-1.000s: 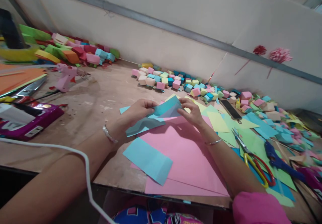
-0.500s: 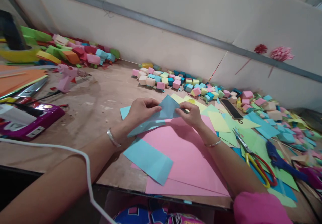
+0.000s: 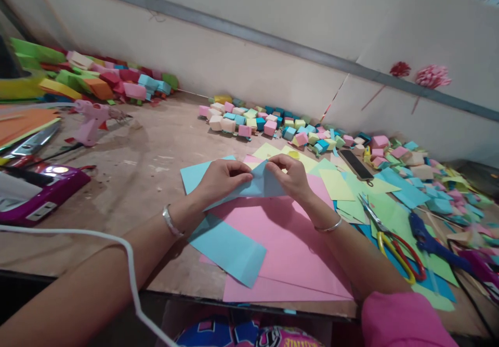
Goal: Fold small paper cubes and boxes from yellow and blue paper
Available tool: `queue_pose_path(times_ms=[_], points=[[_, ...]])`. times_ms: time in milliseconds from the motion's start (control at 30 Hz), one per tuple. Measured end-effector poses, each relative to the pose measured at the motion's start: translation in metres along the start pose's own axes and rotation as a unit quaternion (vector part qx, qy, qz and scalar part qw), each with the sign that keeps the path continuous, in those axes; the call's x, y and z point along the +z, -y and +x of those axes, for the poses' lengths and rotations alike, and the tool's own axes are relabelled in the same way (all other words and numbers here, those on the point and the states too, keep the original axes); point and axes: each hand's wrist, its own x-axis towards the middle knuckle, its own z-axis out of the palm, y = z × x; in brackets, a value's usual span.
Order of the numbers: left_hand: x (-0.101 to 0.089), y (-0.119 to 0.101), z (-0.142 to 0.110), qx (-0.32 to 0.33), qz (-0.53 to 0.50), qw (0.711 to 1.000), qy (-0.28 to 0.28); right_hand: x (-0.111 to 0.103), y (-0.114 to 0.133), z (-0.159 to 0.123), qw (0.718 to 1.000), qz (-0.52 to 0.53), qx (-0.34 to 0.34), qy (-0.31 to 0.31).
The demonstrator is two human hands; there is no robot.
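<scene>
A sheet of light blue paper [image 3: 260, 184] is held up between my two hands, over the pink sheets. Pinched on its left side is my left hand [image 3: 224, 180], thumb and fingers together. At its upper right corner my right hand [image 3: 290, 176] grips the paper between thumb and fingers, and the sheet bends there. Below my hands a blue paper piece [image 3: 230, 248] lies across the left part of the pink paper [image 3: 296, 253]. Another blue sheet [image 3: 193, 176] shows partly beneath my left hand.
Red-and-yellow scissors [image 3: 393, 248] and a blue glue gun [image 3: 432, 238] lie at right on green paper. A phone [image 3: 355, 165] is behind them. Folded paper blocks [image 3: 268, 127] line the wall. A pink glue gun [image 3: 90, 120], purple power strip [image 3: 47, 191] and white cable [image 3: 128, 258] are at left.
My right hand has moved slightly up and inward, bringing the blue sheet's corner over, so its raised peak now sits lower. My left hand keeps its pinch. The view has shifted slightly.
</scene>
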Motion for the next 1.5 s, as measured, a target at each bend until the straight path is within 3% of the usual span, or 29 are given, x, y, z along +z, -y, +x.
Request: queue_pose_path(times_ms=[400, 600, 800, 1067, 1233, 1500], points=[[0.003, 0.011, 0.001, 0.02, 0.032, 0.999, 0.015, 0.0, 0.0, 0.0, 1.0, -0.015, 0.011, 0.021], [0.004, 0.01, 0.001, 0.021, 0.026, 0.998, 0.054, 0.0, 0.002, -0.001, 0.995, -0.091, 0.025, 0.034], [0.003, 0.013, 0.002, 0.003, 0.063, 0.988, 0.142, -0.009, -0.009, 0.006, 0.953, -0.263, 0.097, 0.116], [0.012, 0.009, -0.002, -0.001, 0.066, 0.976, 0.209, -0.021, -0.029, -0.019, 0.914, -0.327, 0.133, 0.199], [0.019, 0.006, -0.007, 0.013, 0.154, 0.951, 0.268, -0.025, -0.033, -0.035, 0.903, -0.357, 0.115, 0.212], [0.018, 0.002, -0.014, 0.029, 0.241, 0.929, 0.279, -0.035, -0.041, -0.038, 0.93, -0.305, 0.038, 0.201]])
